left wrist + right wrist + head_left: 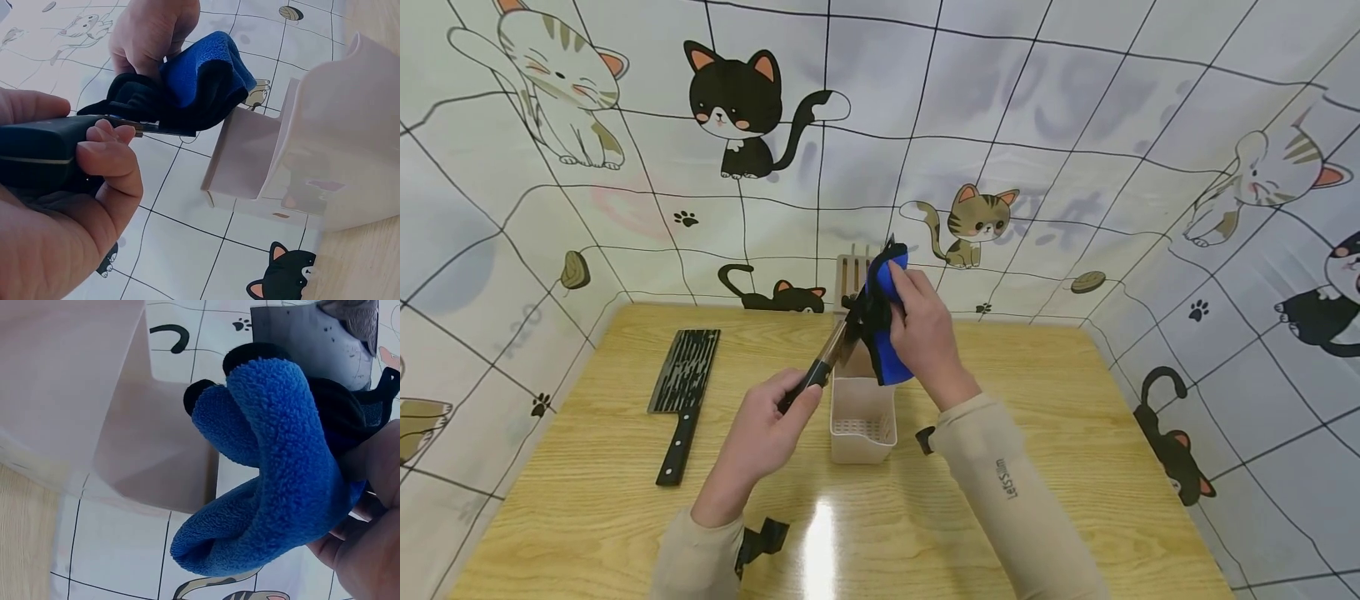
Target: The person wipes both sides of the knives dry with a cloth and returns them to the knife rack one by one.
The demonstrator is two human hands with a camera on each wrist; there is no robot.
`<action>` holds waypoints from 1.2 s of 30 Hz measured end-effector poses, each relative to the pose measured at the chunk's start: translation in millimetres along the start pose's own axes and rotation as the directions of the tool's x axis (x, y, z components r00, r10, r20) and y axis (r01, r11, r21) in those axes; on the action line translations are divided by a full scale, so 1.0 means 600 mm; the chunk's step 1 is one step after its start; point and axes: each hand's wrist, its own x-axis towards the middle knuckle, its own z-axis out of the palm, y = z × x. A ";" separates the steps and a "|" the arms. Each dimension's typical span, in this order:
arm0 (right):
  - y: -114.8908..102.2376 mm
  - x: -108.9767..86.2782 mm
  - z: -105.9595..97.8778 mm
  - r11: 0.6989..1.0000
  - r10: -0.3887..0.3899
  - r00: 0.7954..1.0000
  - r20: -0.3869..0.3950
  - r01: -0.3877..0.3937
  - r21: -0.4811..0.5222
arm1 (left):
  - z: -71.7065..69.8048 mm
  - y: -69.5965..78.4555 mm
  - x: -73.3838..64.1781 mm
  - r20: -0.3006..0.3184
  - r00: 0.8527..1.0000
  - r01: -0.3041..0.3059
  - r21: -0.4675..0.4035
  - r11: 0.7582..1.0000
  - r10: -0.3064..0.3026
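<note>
My left hand (771, 425) grips the black handle (807, 387) of a knife, whose blade (306, 340) points up and away. My right hand (928, 333) pinches a fluffy blue cloth (891, 362) with black edging. The cloth is folded over part of the blade and hides much of it; in the left wrist view, its black side (206, 109) lies against the metal. Both hands are raised above the table, around a pale plastic knife holder (859, 450) that stands behind the knife in the head view.
A cleaver (688, 371) with a dark patterned blade and black handle lies on the wooden table (1045, 467) at the left. The holder's slotted back part (842, 287) rises near a wall sheet (865, 167) printed with cats. Walls close in on both sides.
</note>
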 end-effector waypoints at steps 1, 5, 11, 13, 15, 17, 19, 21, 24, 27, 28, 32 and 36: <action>-0.001 0.000 0.001 1.000 -0.006 1.000 0.001 0.006 0.000 | 0.000 -0.001 0.001 -0.001 1.000 0.000 -0.005 1.000 0.000; -0.005 -0.003 0.006 1.000 -0.029 1.000 0.010 0.029 0.008 | -0.002 -0.005 0.007 -0.005 1.000 0.001 -0.025 1.000 -0.001; -0.010 -0.006 0.012 0.998 -0.064 0.998 0.023 0.063 0.020 | -0.003 -0.011 0.020 -0.006 1.000 0.011 -0.040 0.999 -0.011; -0.010 -0.005 0.014 0.997 -0.072 0.997 0.023 0.072 0.024 | -0.003 -0.012 0.025 -0.007 1.000 0.016 -0.045 0.999 -0.016; -0.011 -0.005 0.015 0.997 -0.079 0.997 0.021 0.078 0.027 | -0.003 -0.013 0.030 -0.009 1.000 0.009 -0.050 0.999 -0.010; -0.011 -0.004 0.016 0.996 -0.085 0.996 0.015 0.085 0.028 | -0.003 -0.014 0.037 -0.011 1.000 -0.002 -0.048 0.999 0.002; -0.011 -0.002 0.016 0.995 -0.092 0.996 0.007 0.092 0.028 | -0.003 -0.016 0.046 -0.014 1.000 -0.021 -0.037 0.999 0.020; -0.012 -0.001 0.016 0.995 -0.098 0.995 0.000 0.097 0.029 | -0.003 -0.019 0.054 -0.015 1.000 -0.025 -0.029 0.999 0.024; -0.013 0.000 0.015 0.994 -0.102 0.995 -0.004 0.102 0.031 | -0.003 -0.023 0.067 -0.019 0.999 -0.030 -0.014 0.999 0.029; -0.013 0.000 0.015 0.994 -0.101 0.995 -0.005 0.102 0.038 | -0.003 -0.027 0.078 -0.013 1.000 -0.023 -0.023 0.999 0.023; -0.012 0.000 0.016 0.994 -0.100 0.995 -0.006 0.100 0.040 | -0.002 -0.027 0.081 -0.012 1.000 -0.022 -0.027 0.999 0.021; -0.009 -0.001 0.017 0.995 -0.090 0.996 -0.012 0.091 0.051 | 0.002 -0.031 0.093 -0.011 1.000 0.000 -0.054 0.999 -0.001; -0.004 -0.001 0.019 0.994 -0.089 0.996 -0.022 0.090 0.055 | 0.006 -0.034 0.098 -0.011 1.000 0.008 -0.101 0.995 -0.010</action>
